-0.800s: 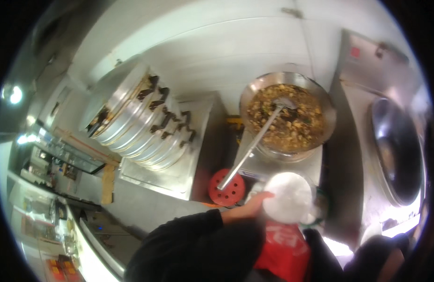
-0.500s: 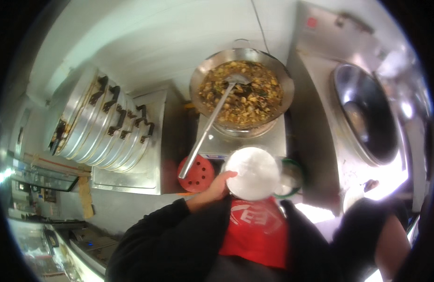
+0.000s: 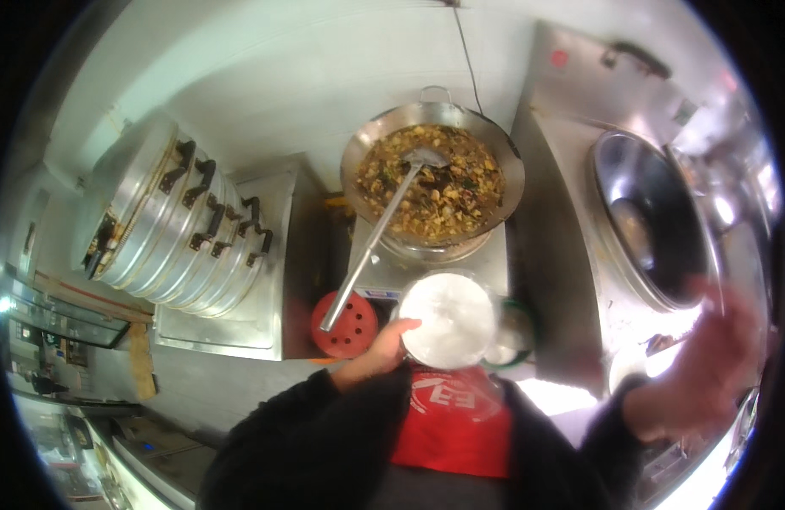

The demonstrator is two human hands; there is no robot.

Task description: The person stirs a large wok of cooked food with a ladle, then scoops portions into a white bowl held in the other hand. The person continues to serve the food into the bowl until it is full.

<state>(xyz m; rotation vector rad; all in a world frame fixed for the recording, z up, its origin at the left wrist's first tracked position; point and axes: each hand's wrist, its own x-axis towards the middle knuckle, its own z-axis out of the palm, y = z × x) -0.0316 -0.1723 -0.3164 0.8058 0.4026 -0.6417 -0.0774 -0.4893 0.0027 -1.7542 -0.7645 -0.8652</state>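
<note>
My left hand (image 3: pixel 381 350) grips the edge of a round white bowl (image 3: pixel 448 321) in front of my chest, thumb over its rim. I cannot make out whether the white inside is the bowl itself or something in it. My right hand (image 3: pixel 707 365) is raised at the far right, near a large dark wok (image 3: pixel 652 223), and smeared by motion, so its fingers do not show clearly. Ahead of the bowl stands a big metal wok (image 3: pixel 356 157) of chopped food in brown liquid. A long-handled metal ladle (image 3: pixel 369 252) rests in it, its handle end over a red lid with holes (image 3: pixel 345 325).
Stacked metal steamers (image 3: pixel 176 238) with black handles stand on a steel counter (image 3: pixel 240 336) at the left. Behind the bowl, partly hidden, is a green-rimmed container (image 3: pixel 513 333). A steel stove top (image 3: pixel 579 246) carries the dark wok at the right.
My right hand has swung up into view at the far right, from low near the edge. The left hand still holds the bowl. The whole view has shifted slightly.
</note>
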